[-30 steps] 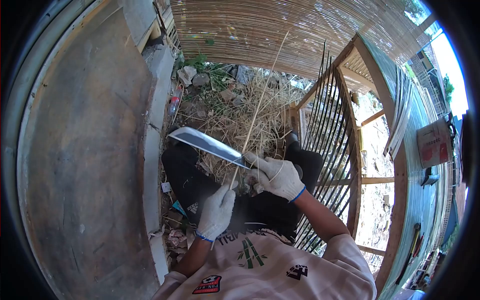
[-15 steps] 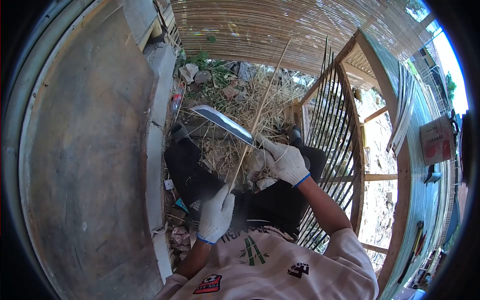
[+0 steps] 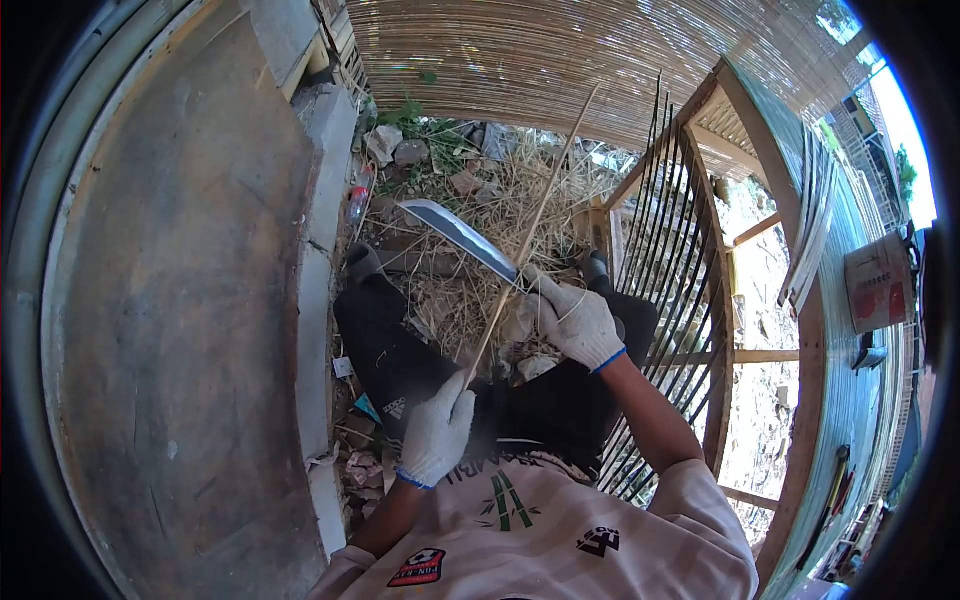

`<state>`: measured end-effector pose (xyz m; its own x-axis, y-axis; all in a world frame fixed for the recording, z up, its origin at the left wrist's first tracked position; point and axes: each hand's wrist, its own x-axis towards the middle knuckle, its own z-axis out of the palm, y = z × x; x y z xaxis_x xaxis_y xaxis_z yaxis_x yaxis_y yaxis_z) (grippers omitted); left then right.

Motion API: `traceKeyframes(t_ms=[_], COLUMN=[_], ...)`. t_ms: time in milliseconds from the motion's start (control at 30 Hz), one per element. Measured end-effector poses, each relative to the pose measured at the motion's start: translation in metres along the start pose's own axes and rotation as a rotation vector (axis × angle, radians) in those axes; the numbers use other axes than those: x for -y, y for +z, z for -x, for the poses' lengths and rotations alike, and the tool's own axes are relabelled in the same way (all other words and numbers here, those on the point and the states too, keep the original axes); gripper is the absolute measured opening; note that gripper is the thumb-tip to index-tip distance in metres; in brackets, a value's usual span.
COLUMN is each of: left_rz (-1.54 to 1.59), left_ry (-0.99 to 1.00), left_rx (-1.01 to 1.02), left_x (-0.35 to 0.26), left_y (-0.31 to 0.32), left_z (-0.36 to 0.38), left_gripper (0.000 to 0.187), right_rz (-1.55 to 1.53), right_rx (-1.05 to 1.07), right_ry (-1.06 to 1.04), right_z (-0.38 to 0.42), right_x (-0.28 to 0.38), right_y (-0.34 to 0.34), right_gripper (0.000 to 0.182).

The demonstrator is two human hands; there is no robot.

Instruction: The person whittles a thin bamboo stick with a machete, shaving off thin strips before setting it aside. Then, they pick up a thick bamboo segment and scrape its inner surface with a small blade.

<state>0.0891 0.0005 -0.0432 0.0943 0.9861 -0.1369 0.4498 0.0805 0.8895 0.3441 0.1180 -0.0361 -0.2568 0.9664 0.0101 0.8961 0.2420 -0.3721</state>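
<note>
In white knit gloves with blue cuffs, both my hands work over my lap. My left hand [image 3: 438, 436] is closed around the lower end of a long, thin bamboo strip [image 3: 545, 205], which slants away up and to the right. My right hand [image 3: 578, 324] grips a machete, its handle hidden within the glove. The machete blade [image 3: 458, 238] points to the upper left, its base crossing the strip just beyond my right fingers. A pale, thin loop lies over the right glove.
A large worn board [image 3: 180, 300] stands at the left. On the right, a wooden frame [image 3: 722, 270] holds several dark thin rods. Dry shavings [image 3: 520, 180] and stones litter the ground between my feet. A bamboo screen [image 3: 560, 50] hangs at the back, and a carton [image 3: 880, 282] sits far right.
The machete blade has shifted slightly right and up in the view. The strip's far end leans a little more to the right. Both hands keep their grips.
</note>
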Motion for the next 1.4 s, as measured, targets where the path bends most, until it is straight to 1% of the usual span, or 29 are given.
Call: traceKeyframes(t_ms=[33, 100, 133, 167, 233, 367, 433, 500, 533, 567, 600, 633, 700, 733, 767, 833, 967, 1033, 1067, 1100, 1167, 1200, 1267, 1300, 1333, 1367, 1400], left_rz=[0.002, -0.054, -0.047, -0.059, -0.075, -0.106, -0.115, -0.084, -0.084, -0.098, -0.110, -0.103, -0.141, -0.139, -0.116, -0.100, -0.128, -0.120, -0.114, -0.106, -0.073, -0.041, -0.023, -0.010, -0.008, 0.023, 0.051], left_ry=[-0.003, 0.020, 0.019, -0.006, -0.035, 0.007, 0.028, -0.088, -0.089, -0.039, 0.011, 0.009, -0.033, -0.032, -0.018, -0.011, -0.014, -0.010, -0.022, -0.034, -0.044, -0.059, -0.037, -0.016, -0.014, -0.060, -0.107], left_rx=[-0.004, -0.033, -0.032, -0.023, -0.012, -0.019, -0.030, 0.035, 0.037, 0.017, -0.003, -0.001, 0.038, 0.036, 0.022, 0.015, 0.021, 0.014, 0.046, 0.079, 0.071, 0.064, 0.045, 0.028, 0.031, 0.056, 0.080], left_x=[0.002, 0.002, -0.001, -0.006, -0.009, -0.001, -0.004, -0.011, -0.008, -0.004, -0.004, -0.006, -0.012, -0.011, -0.009, -0.008, -0.006, -0.005, -0.006, -0.007, -0.008, -0.009, -0.001, 0.002, 0.000, -0.004, -0.006], left_y=[0.002, 0.007, 0.008, 0.008, 0.007, 0.005, 0.003, 0.001, 0.002, 0.005, 0.006, 0.007, 0.006, 0.007, 0.008, 0.006, 0.004, 0.002, 0.000, -0.001, 0.000, 0.001, 0.004, 0.006, 0.006, 0.004, 0.003], left_z=[0.000, -0.004, -0.008, -0.013, -0.021, -0.018, -0.017, -0.013, -0.013, -0.013, -0.013, -0.014, -0.022, -0.025, -0.025, -0.022, -0.022, -0.018, -0.015, -0.012, -0.010, -0.010, -0.015, -0.017, -0.020, -0.024, -0.026], left_gripper=[0.037, 0.037, 0.037, 0.037, 0.038, 0.038, 0.037, 0.038, 0.038, 0.039, 0.040, 0.040, 0.042, 0.042, 0.043, 0.044, 0.041, 0.040, 0.039, 0.038, 0.038, 0.038, 0.038, 0.037, 0.037, 0.036, 0.035], right_rz=[0.001, -0.122, -0.168, -0.095, -0.057, -0.038, -0.052, -0.060, -0.057, -0.053, -0.053, -0.048, -0.032, 0.023, 0.022, -0.067, 0.009, -0.013, -0.052, -0.019, -0.086, -0.083, -0.141, -0.199, -0.162, -0.128, -0.133], right_rx=[0.003, -0.032, -0.016, 0.099, 0.169, 0.124, 0.085, 0.044, 0.036, 0.030, 0.059, 0.064, 0.168, 0.117, 0.119, 0.196, 0.185, 0.045, -0.019, -0.011, -0.026, -0.025, -0.123, -0.013, 0.015, 0.043, 0.043], right_ry=[-0.004, -0.084, -0.149, -0.149, -0.267, -0.261, -0.178, -0.152, -0.137, -0.122, -0.149, -0.146, -0.255, -0.323, -0.322, -0.242, -0.228, -0.137, -0.103, -0.052, 0.057, 0.057, -0.077, -0.041, -0.086, -0.133, -0.130], right_z=[0.001, 0.011, 0.017, 0.025, 0.035, 0.025, 0.016, 0.010, 0.009, 0.008, 0.012, 0.017, 0.027, 0.030, 0.029, 0.027, 0.020, 0.012, 0.007, 0.003, 0.002, 0.005, 0.019, 0.025, 0.031, 0.036, 0.039], right_x=[0.003, 0.009, 0.018, 0.028, 0.031, 0.027, 0.020, 0.013, 0.010, 0.010, 0.013, 0.019, 0.032, 0.030, 0.028, 0.031, 0.029, 0.016, 0.004, -0.004, -0.012, -0.012, -0.010, 0.008, 0.018, 0.025, 0.030], right_y=[-0.003, -0.007, -0.006, -0.010, 0.003, 0.008, 0.005, 0.004, 0.002, 0.001, -0.001, -0.003, -0.003, 0.005, 0.006, 0.005, 0.000, 0.000, 0.004, 0.001, -0.002, 0.001, 0.010, -0.001, -0.001, 0.001, 0.004], right_gripper=[0.048, 0.049, 0.053, 0.054, 0.050, 0.049, 0.049, 0.049, 0.050, 0.050, 0.051, 0.051, 0.053, 0.054, 0.054, 0.055, 0.057, 0.056, 0.055, 0.051, 0.050, 0.050, 0.049, 0.050, 0.051, 0.051, 0.051])
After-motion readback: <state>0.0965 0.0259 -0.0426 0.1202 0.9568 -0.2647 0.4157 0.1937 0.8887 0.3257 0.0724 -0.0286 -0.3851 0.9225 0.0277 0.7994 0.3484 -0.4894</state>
